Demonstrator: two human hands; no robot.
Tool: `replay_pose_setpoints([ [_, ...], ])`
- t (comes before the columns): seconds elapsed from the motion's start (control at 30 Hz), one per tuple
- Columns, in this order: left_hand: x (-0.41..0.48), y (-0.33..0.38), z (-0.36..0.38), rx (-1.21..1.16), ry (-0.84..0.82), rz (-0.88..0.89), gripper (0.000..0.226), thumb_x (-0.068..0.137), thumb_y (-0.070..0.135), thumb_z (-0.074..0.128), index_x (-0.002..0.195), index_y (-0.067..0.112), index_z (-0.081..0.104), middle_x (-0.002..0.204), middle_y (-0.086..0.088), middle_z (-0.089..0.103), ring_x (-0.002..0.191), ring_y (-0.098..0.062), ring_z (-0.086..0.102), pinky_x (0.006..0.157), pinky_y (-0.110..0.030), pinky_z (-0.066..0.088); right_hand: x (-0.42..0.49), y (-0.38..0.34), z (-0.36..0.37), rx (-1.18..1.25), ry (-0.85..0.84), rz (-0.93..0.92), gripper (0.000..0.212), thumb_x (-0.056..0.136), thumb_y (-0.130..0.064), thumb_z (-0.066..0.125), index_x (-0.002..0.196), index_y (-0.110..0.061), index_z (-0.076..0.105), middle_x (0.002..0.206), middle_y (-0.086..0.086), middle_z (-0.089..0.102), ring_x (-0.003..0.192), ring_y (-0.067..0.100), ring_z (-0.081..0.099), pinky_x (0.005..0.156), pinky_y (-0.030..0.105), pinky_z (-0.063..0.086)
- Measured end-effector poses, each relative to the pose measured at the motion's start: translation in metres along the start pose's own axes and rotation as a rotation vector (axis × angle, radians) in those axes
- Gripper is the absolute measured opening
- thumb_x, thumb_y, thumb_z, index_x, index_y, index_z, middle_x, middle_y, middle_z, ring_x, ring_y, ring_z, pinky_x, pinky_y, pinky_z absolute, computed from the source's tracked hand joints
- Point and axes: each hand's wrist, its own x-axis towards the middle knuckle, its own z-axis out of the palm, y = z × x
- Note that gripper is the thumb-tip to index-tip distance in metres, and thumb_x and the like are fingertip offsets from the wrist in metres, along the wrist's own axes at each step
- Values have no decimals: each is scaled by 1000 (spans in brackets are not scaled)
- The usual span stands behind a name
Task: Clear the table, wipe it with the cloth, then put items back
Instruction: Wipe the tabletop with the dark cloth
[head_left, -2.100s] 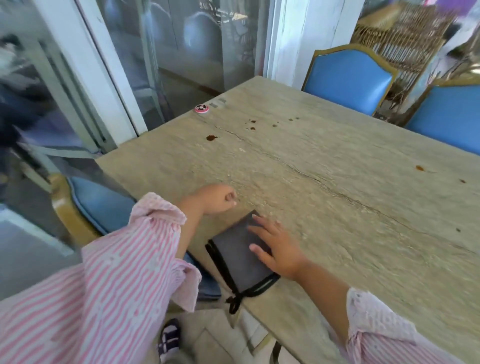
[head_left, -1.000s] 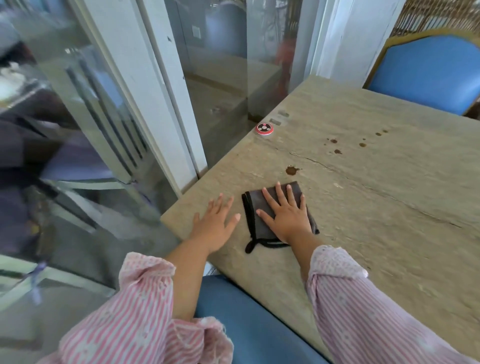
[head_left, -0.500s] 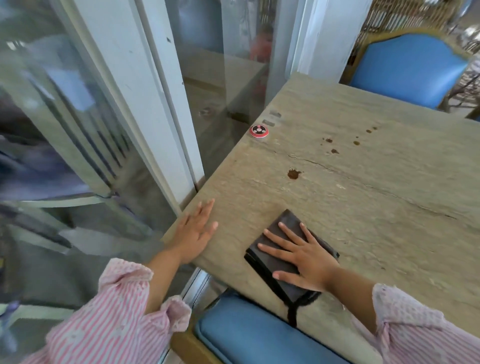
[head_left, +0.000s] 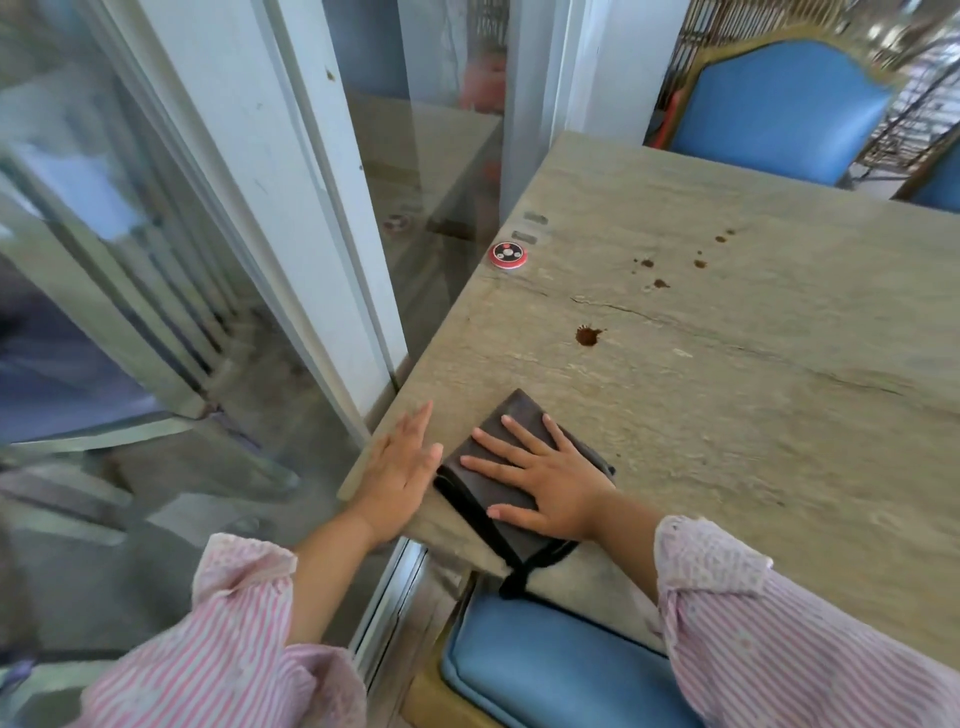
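Cloth (head_left: 521, 413): dark, folded, at the near-left corner of the tabletop (head_left: 753, 415), cord tail overhanging the near edge. Right hand (head_left: 550, 483): flat upon it, grip released. Left hand (head_left: 400, 478): flat by the left edge (fingers straight), grip released. Brown stains (head_left: 587, 335) farther in.

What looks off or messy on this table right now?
Brown spots stain the table: the biggest just beyond the cloth, smaller ones farther back. A crack also runs across the top.

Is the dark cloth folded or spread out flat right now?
Folded. The cloth is a compact thick rectangle with layered edges under the flat right hand, near the table corner.
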Motion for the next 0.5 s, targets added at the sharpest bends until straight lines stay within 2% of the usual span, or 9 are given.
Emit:
replay_pose_setpoints([
  [0.13,0,-6,8,343,-23,38,84,68,80,-13,142,41,-17,152,17,-22,138,-4,-29,113,-27,-17,-63,39,2,-16,-48,33,59,89,-69,15,141,-56,-10,153,-25,-18,143,17,-24,113,49,-20],
  [0.23,0,-6,12,431,-4,32,87,60,79,-27,139,41,-20,149,16,-27,137,-6,-31,112,-27,-20,-62,42,1,-33,-60,56,61,85,-72,9,140,-56,-13,153,-24,-18,144,21,-23,114,52,-17],
  [0.3,-1,-6,15,410,44,26,91,64,79,-24,143,37,-12,153,15,-18,140,-4,-25,113,-25,-18,-45,34,2,-30,-36,65,61,87,-70,12,140,-55,-13,154,-23,-17,144,22,-22,114,55,-15],
  [0.37,0,0,19,290,154,-2,92,74,78,-7,149,27,5,157,10,2,144,-5,-9,117,-27,-8,-28,27,3,7,-14,88,61,88,-68,17,142,-54,-11,155,-22,-14,144,21,-21,113,57,-15],
  [0.43,8,14,20,146,255,-50,78,87,65,14,149,18,19,157,0,19,146,-11,7,120,-31,4,-18,26,2,30,-2,105,62,89,-68,20,142,-54,-9,156,-22,-12,145,20,-20,112,55,-17],
  [0.5,23,29,22,139,208,-65,63,96,50,25,149,16,19,157,-4,19,147,-14,8,119,-33,6,-20,29,3,46,14,110,63,89,-68,22,142,-54,-8,156,-23,-12,144,17,-21,112,52,-19],
])
